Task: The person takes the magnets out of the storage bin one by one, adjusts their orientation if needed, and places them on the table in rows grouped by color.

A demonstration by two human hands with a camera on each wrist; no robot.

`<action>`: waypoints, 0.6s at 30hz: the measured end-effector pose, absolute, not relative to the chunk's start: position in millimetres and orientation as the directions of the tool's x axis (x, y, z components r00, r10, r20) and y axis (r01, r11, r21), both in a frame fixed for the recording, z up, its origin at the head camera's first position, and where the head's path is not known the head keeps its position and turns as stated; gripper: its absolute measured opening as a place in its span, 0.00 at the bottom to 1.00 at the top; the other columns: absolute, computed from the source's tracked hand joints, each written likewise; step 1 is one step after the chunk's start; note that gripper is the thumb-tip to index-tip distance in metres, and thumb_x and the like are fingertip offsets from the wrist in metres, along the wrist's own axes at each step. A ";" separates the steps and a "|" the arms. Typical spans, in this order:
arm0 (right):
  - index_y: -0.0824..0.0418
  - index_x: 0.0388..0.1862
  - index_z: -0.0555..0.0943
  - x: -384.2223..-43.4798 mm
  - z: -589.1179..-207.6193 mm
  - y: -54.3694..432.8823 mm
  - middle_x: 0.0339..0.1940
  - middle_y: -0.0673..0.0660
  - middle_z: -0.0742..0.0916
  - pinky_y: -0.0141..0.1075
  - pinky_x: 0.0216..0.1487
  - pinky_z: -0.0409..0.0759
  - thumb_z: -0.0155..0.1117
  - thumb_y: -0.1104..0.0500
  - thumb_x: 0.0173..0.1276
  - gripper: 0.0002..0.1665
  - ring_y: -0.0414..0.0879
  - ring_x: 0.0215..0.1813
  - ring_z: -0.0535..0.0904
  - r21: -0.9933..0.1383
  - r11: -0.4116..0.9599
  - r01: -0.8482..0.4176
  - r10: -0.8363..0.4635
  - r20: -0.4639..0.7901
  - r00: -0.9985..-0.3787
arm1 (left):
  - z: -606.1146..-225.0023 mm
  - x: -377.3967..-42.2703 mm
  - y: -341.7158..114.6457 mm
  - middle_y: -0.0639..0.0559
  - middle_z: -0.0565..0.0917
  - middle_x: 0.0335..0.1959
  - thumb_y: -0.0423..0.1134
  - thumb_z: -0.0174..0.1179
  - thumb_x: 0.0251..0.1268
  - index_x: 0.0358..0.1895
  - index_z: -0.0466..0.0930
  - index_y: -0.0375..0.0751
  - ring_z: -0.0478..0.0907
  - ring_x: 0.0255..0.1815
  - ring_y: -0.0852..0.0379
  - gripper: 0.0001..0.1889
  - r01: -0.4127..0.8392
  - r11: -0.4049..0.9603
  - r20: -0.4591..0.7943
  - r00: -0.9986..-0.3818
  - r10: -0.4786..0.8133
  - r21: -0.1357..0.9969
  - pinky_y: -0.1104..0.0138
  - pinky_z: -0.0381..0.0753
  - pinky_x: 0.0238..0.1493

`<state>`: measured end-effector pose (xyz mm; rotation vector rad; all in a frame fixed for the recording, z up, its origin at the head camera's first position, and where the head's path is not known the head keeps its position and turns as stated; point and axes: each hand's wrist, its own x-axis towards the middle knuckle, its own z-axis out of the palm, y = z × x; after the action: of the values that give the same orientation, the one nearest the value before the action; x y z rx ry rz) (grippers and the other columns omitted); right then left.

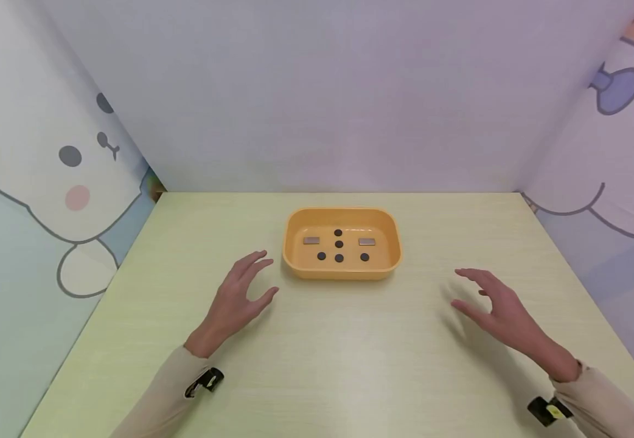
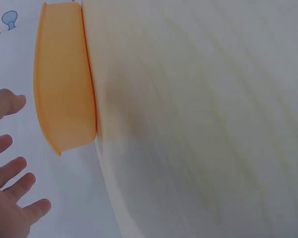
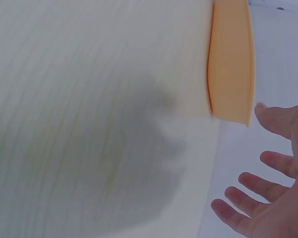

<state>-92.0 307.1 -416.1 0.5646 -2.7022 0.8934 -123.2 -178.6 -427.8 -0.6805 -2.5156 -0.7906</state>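
An orange-yellow plastic tray (image 1: 341, 275) with rounded corners stands near the back of the table. Several small black discs (image 1: 339, 244) lie on its floor, along with two small flat metallic bars, one on the left (image 1: 311, 241) and one on the right (image 1: 367, 242). My left hand (image 1: 235, 301) hovers at the tray's front left, fingers spread and holding nothing. Farther from the tray, at the right, my right hand (image 1: 500, 307) is over the table with its fingers apart and nothing in them. Both wrist views show the tray's outer wall (image 2: 64, 74) beyond the fingers.
The pale wooden table (image 1: 350, 365) is bounded by a plain wall (image 1: 317, 97) at the back. Side panels with cartoon drawings stand at the left (image 1: 10, 243) and right (image 1: 623, 182). A small black device sits on each sleeve's cuff.
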 end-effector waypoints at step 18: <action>0.57 0.58 0.76 -115.1 -390.3 283.1 0.52 0.52 0.81 0.26 0.43 0.76 0.72 0.59 0.57 0.28 0.43 0.50 0.76 -0.594 0.690 -0.414 -0.305 0.279 -0.910 | -425.0 -147.8 -167.9 0.49 0.76 0.57 0.34 0.71 0.49 0.51 0.79 0.40 0.69 0.60 0.52 0.22 0.711 0.580 0.583 -0.684 0.439 0.398 0.62 0.70 0.59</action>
<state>-115.1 283.1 -390.3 0.5873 -2.7406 1.0207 -147.8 -167.9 -425.0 -0.9247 -2.3889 -0.8710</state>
